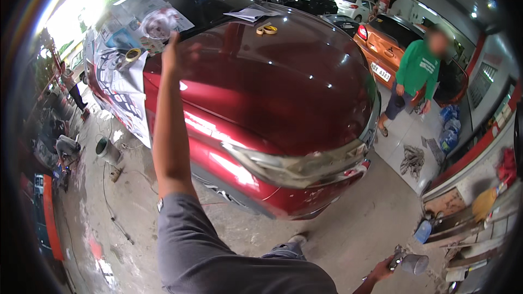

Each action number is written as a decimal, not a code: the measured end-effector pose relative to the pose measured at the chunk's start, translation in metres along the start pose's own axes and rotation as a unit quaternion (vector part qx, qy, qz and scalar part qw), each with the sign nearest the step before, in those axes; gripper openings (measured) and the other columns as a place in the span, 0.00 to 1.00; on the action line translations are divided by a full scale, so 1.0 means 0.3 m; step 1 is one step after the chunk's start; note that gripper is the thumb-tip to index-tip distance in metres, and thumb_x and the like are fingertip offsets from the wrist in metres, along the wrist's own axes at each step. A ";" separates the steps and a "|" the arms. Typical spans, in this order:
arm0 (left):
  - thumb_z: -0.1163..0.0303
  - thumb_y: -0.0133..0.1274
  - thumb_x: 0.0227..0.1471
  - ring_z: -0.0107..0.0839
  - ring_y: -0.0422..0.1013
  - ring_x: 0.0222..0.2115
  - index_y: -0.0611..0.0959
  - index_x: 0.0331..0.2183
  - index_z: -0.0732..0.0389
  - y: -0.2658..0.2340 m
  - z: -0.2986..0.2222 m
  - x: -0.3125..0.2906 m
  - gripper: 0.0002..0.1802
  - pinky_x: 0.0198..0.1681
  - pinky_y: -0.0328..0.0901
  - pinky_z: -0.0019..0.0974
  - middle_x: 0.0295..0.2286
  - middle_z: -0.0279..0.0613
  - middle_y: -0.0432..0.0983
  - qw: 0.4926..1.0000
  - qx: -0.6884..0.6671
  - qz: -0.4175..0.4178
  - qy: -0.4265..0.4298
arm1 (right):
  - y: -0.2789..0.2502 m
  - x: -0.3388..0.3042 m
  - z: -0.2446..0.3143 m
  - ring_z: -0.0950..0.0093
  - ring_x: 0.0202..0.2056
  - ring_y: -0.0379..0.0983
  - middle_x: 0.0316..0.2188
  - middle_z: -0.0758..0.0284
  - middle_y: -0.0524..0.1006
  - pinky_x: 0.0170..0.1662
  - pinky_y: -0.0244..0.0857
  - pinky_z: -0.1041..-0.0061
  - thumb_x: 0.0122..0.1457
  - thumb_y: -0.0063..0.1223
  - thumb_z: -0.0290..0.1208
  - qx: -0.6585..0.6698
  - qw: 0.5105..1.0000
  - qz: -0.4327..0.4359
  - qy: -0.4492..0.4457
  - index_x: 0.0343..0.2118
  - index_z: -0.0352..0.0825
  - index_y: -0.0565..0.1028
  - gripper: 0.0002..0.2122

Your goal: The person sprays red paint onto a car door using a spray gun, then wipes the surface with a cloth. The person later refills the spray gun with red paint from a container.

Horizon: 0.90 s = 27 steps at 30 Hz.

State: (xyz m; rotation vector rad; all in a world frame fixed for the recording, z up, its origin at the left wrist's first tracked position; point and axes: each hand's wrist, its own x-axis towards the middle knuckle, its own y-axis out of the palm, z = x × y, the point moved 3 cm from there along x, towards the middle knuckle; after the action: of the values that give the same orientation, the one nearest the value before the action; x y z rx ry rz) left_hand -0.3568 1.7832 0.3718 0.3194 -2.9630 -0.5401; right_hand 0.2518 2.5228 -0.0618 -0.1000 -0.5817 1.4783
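Note:
My left arm reaches out over the dark red car [305, 71], and my left hand [177, 54] is near the windshield's base. Motion smears its fingers, so I cannot tell what they do. Close by, newspaper sheets [122, 92] cover the car's side and part of the windshield, and a tape roll [132, 54] rests on them. Low at the right, my right hand [381, 270] grips a spray gun [397, 258] with a grey cup, held away from the car. Two yellow tape rolls [266, 30] and folded paper [251, 14] lie on the hood.
A person in a green top [418, 68] stands at the right beside an orange car [388, 43]. On the left floor are a bucket [107, 151] and a hose or cable [111, 212]. Blue-tinted bottles [450, 128], a crumpled cloth [412, 160] and a cluttered shelf [468, 228] line the right side.

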 end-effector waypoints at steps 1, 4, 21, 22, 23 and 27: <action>0.40 0.41 0.65 0.35 0.79 0.29 0.79 0.47 0.68 0.111 0.061 -0.076 0.36 0.23 0.69 0.34 0.42 0.50 0.82 0.973 0.092 0.154 0.147 | 0.143 0.060 0.006 0.60 0.35 0.81 0.39 0.52 0.84 0.38 0.72 0.58 0.65 0.56 0.41 0.016 0.999 0.027 0.032 0.48 0.26 0.80 0.20; 0.59 0.43 0.69 0.39 0.81 0.33 0.68 0.60 0.68 0.615 0.476 -0.597 0.27 0.23 0.76 0.33 0.44 0.55 0.81 0.874 0.039 0.484 0.018 | 0.323 0.220 -0.017 0.64 0.39 0.81 0.42 0.53 0.83 0.43 0.73 0.63 0.66 0.56 0.37 0.038 0.996 0.064 0.053 0.50 0.24 0.78 0.19; 0.49 0.50 0.66 0.44 0.66 0.61 0.71 0.63 0.58 1.981 1.744 -1.016 0.33 0.63 0.61 0.45 0.59 0.49 0.71 0.442 0.217 0.823 -0.284 | 1.288 0.862 0.641 0.55 0.44 0.81 0.46 0.51 0.81 0.43 0.74 0.65 0.65 0.57 0.32 0.110 0.916 0.356 -0.150 0.56 0.32 0.75 0.18; 0.48 0.48 0.66 0.44 0.65 0.62 0.70 0.64 0.58 2.030 1.760 -1.004 0.33 0.64 0.59 0.45 0.59 0.50 0.70 0.441 0.221 0.812 -0.311 | 1.336 0.927 0.664 0.53 0.44 0.81 0.46 0.51 0.81 0.43 0.75 0.64 0.65 0.57 0.32 0.107 0.907 0.383 -0.141 0.56 0.33 0.75 0.18; 0.47 0.46 0.67 0.44 0.63 0.62 0.70 0.64 0.58 2.079 1.773 -0.987 0.34 0.65 0.57 0.44 0.60 0.50 0.69 0.440 0.226 0.801 -0.338 | 1.393 0.984 0.672 0.53 0.44 0.80 0.45 0.51 0.81 0.43 0.75 0.64 0.65 0.57 0.34 0.104 0.904 0.386 -0.153 0.56 0.34 0.75 0.19; 0.45 0.43 0.68 0.45 0.59 0.65 0.69 0.64 0.59 2.309 1.873 -0.850 0.34 0.67 0.52 0.42 0.61 0.52 0.67 0.490 0.188 0.761 -0.382 | 1.661 1.228 0.654 0.52 0.44 0.80 0.45 0.53 0.81 0.42 0.75 0.63 0.65 0.57 0.36 0.093 0.883 0.419 -0.188 0.57 0.35 0.74 0.20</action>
State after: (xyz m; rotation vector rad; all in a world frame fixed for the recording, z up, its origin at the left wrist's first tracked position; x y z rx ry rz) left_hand -0.3206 2.6628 0.0796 -2.7756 -2.2729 0.3663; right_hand -0.2886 2.8753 0.0155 0.1095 -0.7488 2.4271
